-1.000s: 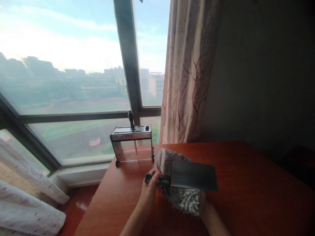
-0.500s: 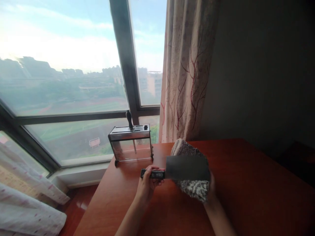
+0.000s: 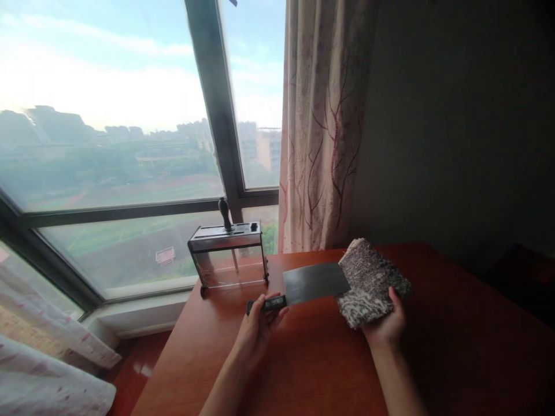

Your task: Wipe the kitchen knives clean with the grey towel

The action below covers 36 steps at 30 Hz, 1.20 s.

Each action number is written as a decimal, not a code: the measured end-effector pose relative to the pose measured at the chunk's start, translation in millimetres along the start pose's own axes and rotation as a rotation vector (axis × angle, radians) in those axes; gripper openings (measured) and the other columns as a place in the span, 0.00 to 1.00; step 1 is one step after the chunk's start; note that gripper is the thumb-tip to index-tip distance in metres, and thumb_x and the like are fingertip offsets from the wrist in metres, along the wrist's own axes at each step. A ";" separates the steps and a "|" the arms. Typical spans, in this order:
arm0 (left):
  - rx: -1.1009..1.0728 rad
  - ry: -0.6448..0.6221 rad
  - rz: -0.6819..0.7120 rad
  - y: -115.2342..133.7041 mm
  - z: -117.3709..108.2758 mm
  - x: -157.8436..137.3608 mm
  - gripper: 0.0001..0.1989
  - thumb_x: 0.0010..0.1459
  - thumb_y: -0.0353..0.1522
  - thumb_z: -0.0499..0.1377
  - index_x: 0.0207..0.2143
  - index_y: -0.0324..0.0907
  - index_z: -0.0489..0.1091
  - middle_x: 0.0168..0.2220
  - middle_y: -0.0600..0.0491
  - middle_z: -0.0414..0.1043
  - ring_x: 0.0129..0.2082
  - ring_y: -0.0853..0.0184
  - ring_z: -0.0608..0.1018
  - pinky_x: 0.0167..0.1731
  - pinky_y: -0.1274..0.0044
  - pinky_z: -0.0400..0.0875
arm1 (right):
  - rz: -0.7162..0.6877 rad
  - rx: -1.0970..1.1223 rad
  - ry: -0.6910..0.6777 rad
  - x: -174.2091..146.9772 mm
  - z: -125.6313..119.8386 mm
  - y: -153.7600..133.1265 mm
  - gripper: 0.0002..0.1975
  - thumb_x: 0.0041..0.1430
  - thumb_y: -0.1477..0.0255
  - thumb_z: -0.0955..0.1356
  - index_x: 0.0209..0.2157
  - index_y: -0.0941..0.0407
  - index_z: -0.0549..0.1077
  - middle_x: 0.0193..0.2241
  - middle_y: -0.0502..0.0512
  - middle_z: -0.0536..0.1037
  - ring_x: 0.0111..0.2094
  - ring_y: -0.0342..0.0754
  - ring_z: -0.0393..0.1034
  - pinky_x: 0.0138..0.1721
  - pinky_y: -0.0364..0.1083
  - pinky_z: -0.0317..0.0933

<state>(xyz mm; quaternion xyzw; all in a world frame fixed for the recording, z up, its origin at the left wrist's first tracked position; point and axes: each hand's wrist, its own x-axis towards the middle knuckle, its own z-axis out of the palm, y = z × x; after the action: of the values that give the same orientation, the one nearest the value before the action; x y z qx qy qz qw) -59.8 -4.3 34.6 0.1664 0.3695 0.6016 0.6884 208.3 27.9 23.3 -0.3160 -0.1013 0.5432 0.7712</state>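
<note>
A cleaver (image 3: 318,282) with a black handle and broad grey blade is held by my left hand (image 3: 259,323), its fingers closed around the handle. The blade points right, and its far end meets the edge of a folded, speckled grey cloth (image 3: 375,283). My right hand (image 3: 388,323) grips that cloth from below and the right, thumb on top and the other fingers hidden beneath. Behind the cleaver, to the left, a clear-sided knife block (image 3: 228,248) with a silver top stands on the table. One dark-handled tool (image 3: 225,215) sticks up out of it.
The reddish-brown wooden table (image 3: 303,370) runs up to the windows (image 3: 108,144) and a long patterned curtain (image 3: 323,127). Another light curtain (image 3: 52,370) hangs at the lower left, beside the table's left edge. A dark wall stands at the right.
My right hand has moved right with the cloth, out from behind the blade, and now shows the cloth's face. The cleaver has turned, its blade tilting slightly upward. The view shifted a little.
</note>
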 end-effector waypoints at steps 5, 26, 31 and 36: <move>-0.019 -0.007 -0.010 0.1 -3.4 2.8 0.16 0.58 0.36 0.59 0.46 0.35 0.72 0.40 0.41 0.78 0.41 0.58 0.80 0.43 0.71 0.75 | -0.353 -0.425 0.073 0.2 -3.9 19.2 0.29 0.55 0.57 0.64 0.56 0.56 0.65 0.49 0.60 0.73 0.50 0.60 0.68 0.52 0.63 0.59; 0.080 -0.054 0.139 -19.2 13.2 -9.0 0.15 0.51 0.36 0.65 0.39 0.37 0.76 0.42 0.44 0.79 0.43 0.60 0.79 0.45 0.74 0.71 | -1.100 -1.696 -0.910 -67.4 42.0 66.9 0.40 0.50 0.70 0.65 0.64 0.60 0.51 0.66 0.60 0.50 0.65 0.61 0.41 0.62 0.63 0.40; 0.109 -0.099 0.086 -13.3 2.8 -5.0 0.17 0.50 0.38 0.65 0.40 0.37 0.76 0.40 0.44 0.79 0.41 0.57 0.79 0.43 0.70 0.73 | -1.103 -1.668 -0.760 -39.5 31.5 54.1 0.38 0.53 0.67 0.65 0.64 0.60 0.50 0.65 0.61 0.53 0.65 0.61 0.44 0.62 0.63 0.42; 0.104 -0.092 0.085 -7.9 -2.4 -4.2 0.17 0.51 0.39 0.64 0.41 0.37 0.75 0.42 0.42 0.79 0.42 0.58 0.79 0.44 0.70 0.73 | -1.107 -1.534 -0.462 -9.2 12.4 45.2 0.34 0.55 0.67 0.65 0.62 0.58 0.53 0.63 0.63 0.57 0.63 0.62 0.47 0.60 0.66 0.45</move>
<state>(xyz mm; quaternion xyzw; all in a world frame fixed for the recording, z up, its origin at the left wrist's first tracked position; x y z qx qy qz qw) -56.0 -10.6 29.0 0.2447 0.3610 0.6019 0.6689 163.6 33.8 7.7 -0.5259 -0.7106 -0.0609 0.4634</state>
